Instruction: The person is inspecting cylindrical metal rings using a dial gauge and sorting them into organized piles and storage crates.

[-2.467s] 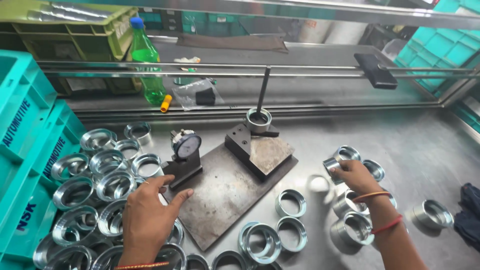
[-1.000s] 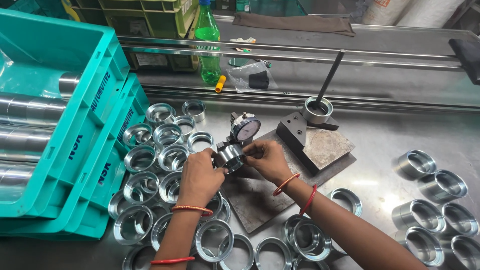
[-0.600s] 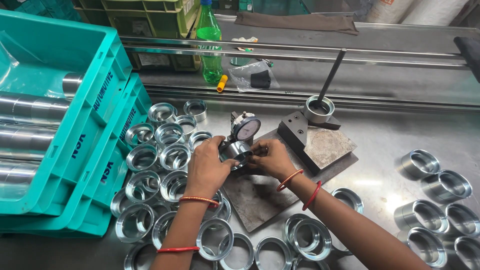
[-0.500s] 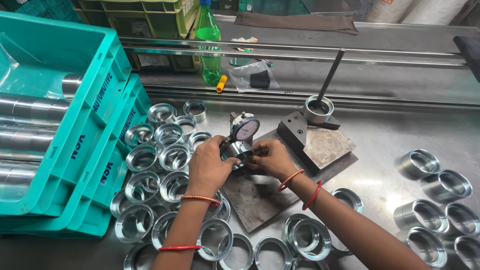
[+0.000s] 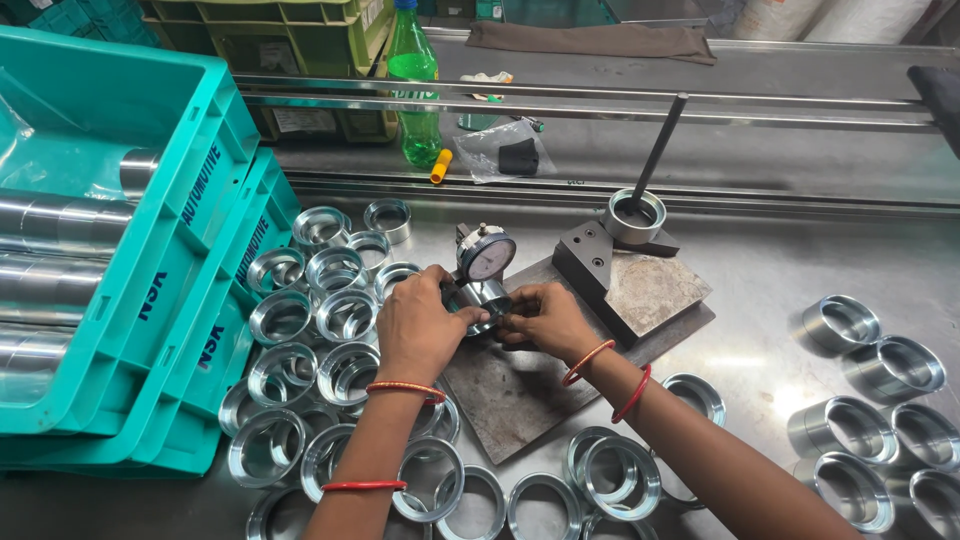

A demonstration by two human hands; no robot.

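Note:
My left hand and my right hand both grip a shiny metal ring held under the dial gauge. The gauge stands at the near left corner of a dark steel base plate. The ring is partly hidden by my fingers. A second ring with a black rod standing in it sits on the angled block at the plate's far end.
Several metal rings lie packed to the left of the plate and along the near edge. More rings sit at the right. Stacked teal crates hold steel cylinders at the left. A green bottle stands behind a rail.
2.5 s ago my hands were apart, the right one among the rings at the right. Since then both closed on a ring at the gauge, and in the last second they shifted only slightly.

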